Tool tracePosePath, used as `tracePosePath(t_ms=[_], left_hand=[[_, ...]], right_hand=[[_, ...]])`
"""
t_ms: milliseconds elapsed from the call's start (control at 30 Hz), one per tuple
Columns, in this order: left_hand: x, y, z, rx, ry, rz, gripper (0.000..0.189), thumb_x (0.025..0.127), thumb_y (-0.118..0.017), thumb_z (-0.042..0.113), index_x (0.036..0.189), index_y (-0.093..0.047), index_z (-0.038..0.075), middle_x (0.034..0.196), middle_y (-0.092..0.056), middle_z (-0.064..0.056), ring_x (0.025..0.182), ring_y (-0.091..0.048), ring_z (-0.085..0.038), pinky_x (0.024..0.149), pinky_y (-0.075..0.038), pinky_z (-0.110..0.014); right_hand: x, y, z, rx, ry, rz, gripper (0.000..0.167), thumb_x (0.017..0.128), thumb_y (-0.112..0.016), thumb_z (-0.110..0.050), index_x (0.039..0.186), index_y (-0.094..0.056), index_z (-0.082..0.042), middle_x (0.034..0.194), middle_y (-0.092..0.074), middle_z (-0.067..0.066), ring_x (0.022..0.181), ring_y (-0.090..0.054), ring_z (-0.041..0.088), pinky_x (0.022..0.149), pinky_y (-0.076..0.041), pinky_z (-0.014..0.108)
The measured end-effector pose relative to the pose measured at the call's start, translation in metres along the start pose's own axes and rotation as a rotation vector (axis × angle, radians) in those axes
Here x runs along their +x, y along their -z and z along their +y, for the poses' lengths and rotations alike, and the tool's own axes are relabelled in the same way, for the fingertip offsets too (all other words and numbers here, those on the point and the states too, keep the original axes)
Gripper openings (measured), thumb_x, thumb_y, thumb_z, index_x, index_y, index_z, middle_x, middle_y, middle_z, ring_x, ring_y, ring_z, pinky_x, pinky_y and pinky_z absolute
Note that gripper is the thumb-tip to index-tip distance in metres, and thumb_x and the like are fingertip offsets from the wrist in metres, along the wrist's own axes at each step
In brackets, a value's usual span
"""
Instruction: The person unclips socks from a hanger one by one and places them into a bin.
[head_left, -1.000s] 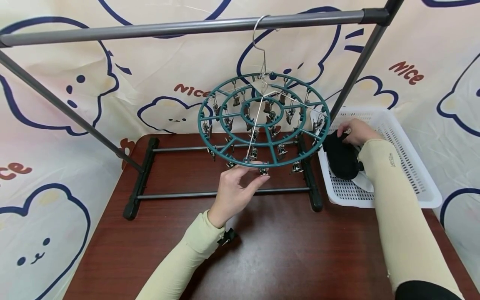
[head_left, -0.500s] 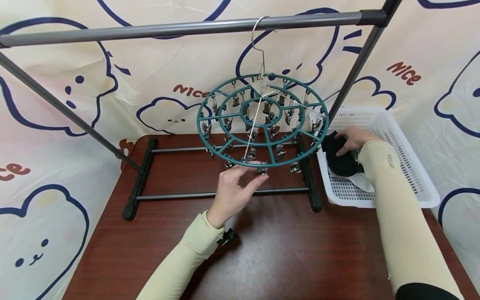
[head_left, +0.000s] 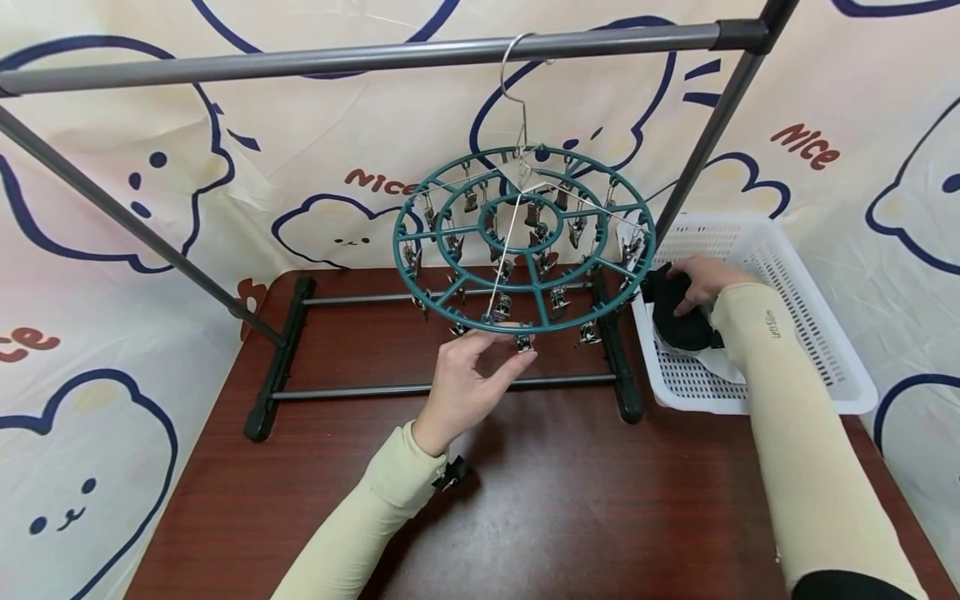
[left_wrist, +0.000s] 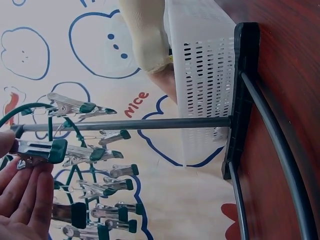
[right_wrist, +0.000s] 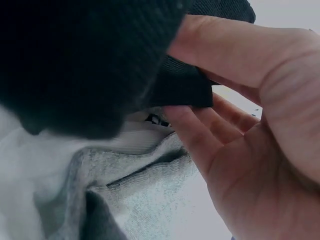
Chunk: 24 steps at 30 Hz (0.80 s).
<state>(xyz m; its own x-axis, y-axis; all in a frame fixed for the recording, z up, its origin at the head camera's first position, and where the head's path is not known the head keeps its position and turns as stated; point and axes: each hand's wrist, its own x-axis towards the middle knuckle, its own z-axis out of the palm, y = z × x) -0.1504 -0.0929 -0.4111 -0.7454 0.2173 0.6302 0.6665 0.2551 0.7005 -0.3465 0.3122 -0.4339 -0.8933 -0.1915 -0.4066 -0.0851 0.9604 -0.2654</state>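
Observation:
A green round drying hanger (head_left: 537, 292) with several metal clips hangs by its hook. My left hand (head_left: 468, 379) is at its front rim, thumb and fingers pinching one clip (left_wrist: 40, 150). That clip has dark green tips in the left wrist view. To the right, my right hand (head_left: 712, 279) reaches into a white basket (head_left: 847, 400). It grips a black ribbed sock (head_left: 678, 321) between thumb and fingers. The right wrist view shows the sock close up, lying over a grey knit piece (right_wrist: 145, 195) and white cloth (right_wrist: 20, 170). The black sock's full shape is hidden.
A grey metal rail (head_left: 360, 57) spans the top and carries the hanger. Its stand has black feet (head_left: 281, 358) and low crossbars (head_left: 352, 391) on the brown table (head_left: 555, 500). The rack's right post (head_left: 712, 133) rises beside the basket. A cartoon-printed cloth (head_left: 300, 125) covers the wall behind.
The right thumb and fingers have shifted over the black sock, now gripping it further in. The left hand stays at the clip.

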Motion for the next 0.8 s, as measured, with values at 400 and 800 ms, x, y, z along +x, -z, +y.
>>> tracePosePath(t_ms=[400, 800], left_hand=[[0.000, 0.007, 0.003, 0.021, -0.012, -0.152, 0.055, 0.090, -0.083, 0.016, 0.141, -0.064, 0.009, 0.136, -0.070, -0.004, 0.122, -0.069, -0.016, 0.103, -0.055, -0.038], [-0.022, 0.068, 0.001, 0.206, 0.098, -0.418, 0.030, 0.098, -0.074, 0.032, 0.127, -0.073, 0.023, 0.121, -0.075, 0.010, 0.114, -0.069, -0.006, 0.098, -0.057, -0.035]], right_hand=[[-0.008, 0.003, 0.002, -0.009, 0.008, 0.015, 0.068, 0.086, -0.081, -0.014, 0.144, -0.051, 0.005, 0.145, -0.043, 0.038, 0.132, -0.043, 0.055, 0.109, -0.036, 0.070], [-0.053, 0.031, -0.027, -0.094, 0.121, 0.131, 0.055, 0.100, -0.066, -0.021, 0.147, -0.051, 0.003, 0.152, -0.037, 0.037, 0.137, -0.041, 0.056, 0.110, -0.036, 0.070]])
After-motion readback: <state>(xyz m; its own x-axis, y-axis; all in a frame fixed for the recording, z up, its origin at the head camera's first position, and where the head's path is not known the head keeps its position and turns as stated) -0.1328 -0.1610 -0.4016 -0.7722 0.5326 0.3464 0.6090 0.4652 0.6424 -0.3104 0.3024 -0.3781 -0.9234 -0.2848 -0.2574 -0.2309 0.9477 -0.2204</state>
